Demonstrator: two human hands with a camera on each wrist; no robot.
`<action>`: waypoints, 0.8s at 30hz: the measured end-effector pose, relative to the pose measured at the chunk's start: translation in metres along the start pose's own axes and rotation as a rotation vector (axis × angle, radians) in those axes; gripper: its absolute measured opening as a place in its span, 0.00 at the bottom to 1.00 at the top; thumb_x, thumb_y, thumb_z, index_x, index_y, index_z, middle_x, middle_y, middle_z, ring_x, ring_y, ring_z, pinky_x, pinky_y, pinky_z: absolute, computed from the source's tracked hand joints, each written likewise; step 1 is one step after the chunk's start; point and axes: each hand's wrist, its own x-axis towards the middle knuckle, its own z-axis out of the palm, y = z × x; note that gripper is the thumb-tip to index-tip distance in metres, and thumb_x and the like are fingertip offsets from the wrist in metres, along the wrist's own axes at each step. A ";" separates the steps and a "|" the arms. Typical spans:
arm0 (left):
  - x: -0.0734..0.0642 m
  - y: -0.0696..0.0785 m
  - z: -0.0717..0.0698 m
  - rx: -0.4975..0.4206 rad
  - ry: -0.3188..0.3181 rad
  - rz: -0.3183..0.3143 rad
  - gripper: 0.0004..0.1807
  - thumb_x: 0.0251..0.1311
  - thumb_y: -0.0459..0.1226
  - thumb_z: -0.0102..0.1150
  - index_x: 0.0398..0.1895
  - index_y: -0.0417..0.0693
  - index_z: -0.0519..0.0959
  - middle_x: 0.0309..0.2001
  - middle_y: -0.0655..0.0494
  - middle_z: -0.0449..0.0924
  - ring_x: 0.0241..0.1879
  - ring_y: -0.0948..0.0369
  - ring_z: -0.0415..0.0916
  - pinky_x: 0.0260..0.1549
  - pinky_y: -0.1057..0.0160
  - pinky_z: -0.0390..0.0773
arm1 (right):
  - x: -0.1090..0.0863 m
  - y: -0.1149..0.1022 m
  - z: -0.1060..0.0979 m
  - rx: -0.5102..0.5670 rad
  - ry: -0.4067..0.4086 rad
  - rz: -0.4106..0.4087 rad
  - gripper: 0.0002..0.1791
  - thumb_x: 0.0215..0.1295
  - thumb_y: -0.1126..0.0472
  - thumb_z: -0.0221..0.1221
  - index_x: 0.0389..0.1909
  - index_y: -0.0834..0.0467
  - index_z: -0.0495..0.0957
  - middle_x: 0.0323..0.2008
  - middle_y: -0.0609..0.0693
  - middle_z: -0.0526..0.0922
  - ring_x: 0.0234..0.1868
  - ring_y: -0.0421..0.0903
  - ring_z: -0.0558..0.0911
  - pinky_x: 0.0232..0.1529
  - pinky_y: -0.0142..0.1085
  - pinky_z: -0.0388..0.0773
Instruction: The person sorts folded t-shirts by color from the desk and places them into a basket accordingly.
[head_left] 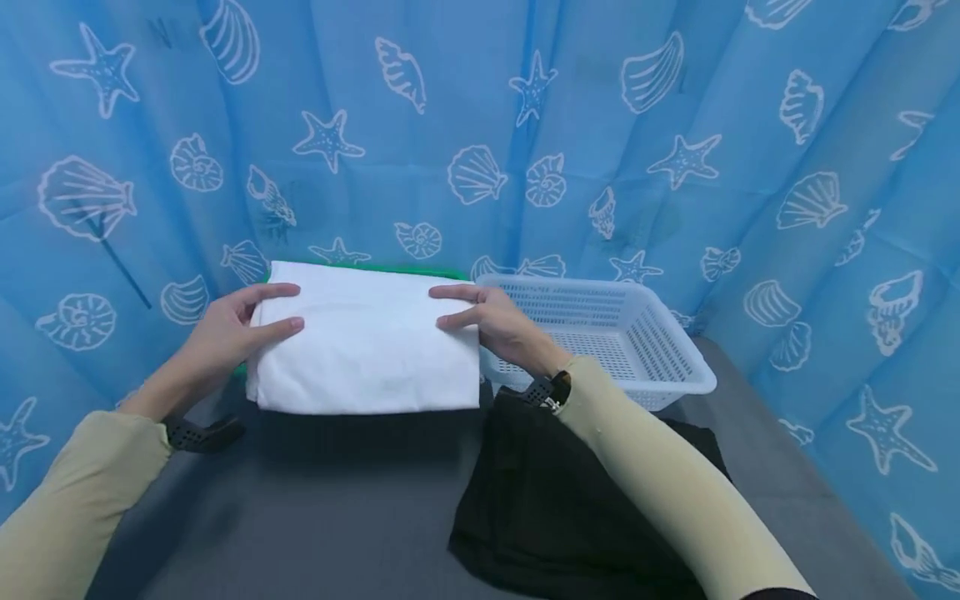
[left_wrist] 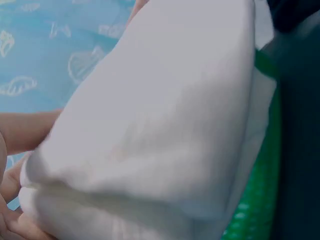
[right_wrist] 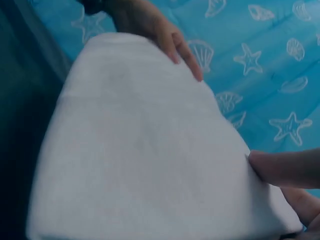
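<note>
Both hands hold a folded white cloth at its two ends. The left hand grips the left end, thumb and a finger lying over the top face; more of its fingers curl under the folded layers in the left wrist view. At the opposite end the right hand grips the cloth the same way, its thumb pressed on the edge in the right wrist view. Behind and beneath the cloth shows a green basket, mostly hidden; its rim peeks out along the back.
To the right stands a white slotted plastic basket, partly behind the right forearm. A black cloth lies on the dark grey table under that arm. A blue curtain with shell and starfish prints hangs behind and at the sides.
</note>
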 end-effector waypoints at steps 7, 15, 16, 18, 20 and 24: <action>0.041 -0.003 -0.017 0.014 -0.003 -0.039 0.45 0.58 0.57 0.66 0.74 0.50 0.62 0.78 0.52 0.37 0.75 0.51 0.30 0.66 0.39 0.51 | 0.039 -0.006 -0.003 -0.052 0.025 0.037 0.27 0.60 0.76 0.63 0.61 0.59 0.77 0.61 0.52 0.73 0.58 0.50 0.76 0.56 0.46 0.73; 0.068 -0.006 -0.026 0.034 -0.043 -0.079 0.42 0.65 0.52 0.61 0.76 0.45 0.56 0.78 0.43 0.34 0.75 0.45 0.34 0.65 0.40 0.53 | 0.068 -0.007 0.003 -0.163 0.121 0.057 0.26 0.61 0.74 0.62 0.61 0.56 0.78 0.68 0.51 0.65 0.67 0.52 0.67 0.61 0.49 0.68; 0.070 -0.007 -0.027 0.028 -0.066 -0.093 0.43 0.67 0.51 0.60 0.77 0.44 0.53 0.77 0.40 0.35 0.74 0.43 0.36 0.64 0.39 0.54 | 0.070 -0.007 0.004 -0.188 0.126 0.060 0.26 0.62 0.74 0.61 0.61 0.56 0.77 0.69 0.51 0.64 0.68 0.53 0.66 0.62 0.49 0.67; 0.075 -0.009 -0.028 -0.001 -0.125 -0.113 0.43 0.70 0.48 0.57 0.78 0.40 0.48 0.75 0.33 0.38 0.73 0.39 0.41 0.63 0.39 0.57 | 0.072 -0.008 0.003 -0.239 0.134 0.065 0.25 0.63 0.73 0.60 0.62 0.58 0.76 0.69 0.54 0.64 0.68 0.54 0.65 0.62 0.49 0.67; 0.077 -0.012 -0.029 -0.034 -0.181 -0.131 0.43 0.72 0.46 0.54 0.78 0.37 0.44 0.74 0.30 0.40 0.71 0.36 0.45 0.63 0.39 0.58 | 0.072 -0.008 0.000 -0.279 0.134 0.068 0.24 0.65 0.72 0.59 0.62 0.60 0.75 0.68 0.57 0.65 0.66 0.55 0.68 0.61 0.49 0.68; 0.074 -0.020 -0.025 -0.067 -0.194 -0.144 0.39 0.74 0.43 0.49 0.77 0.34 0.44 0.73 0.29 0.44 0.70 0.36 0.49 0.63 0.42 0.61 | 0.065 -0.009 -0.009 -0.348 0.146 0.049 0.21 0.65 0.70 0.60 0.60 0.62 0.76 0.64 0.60 0.69 0.60 0.54 0.73 0.58 0.47 0.72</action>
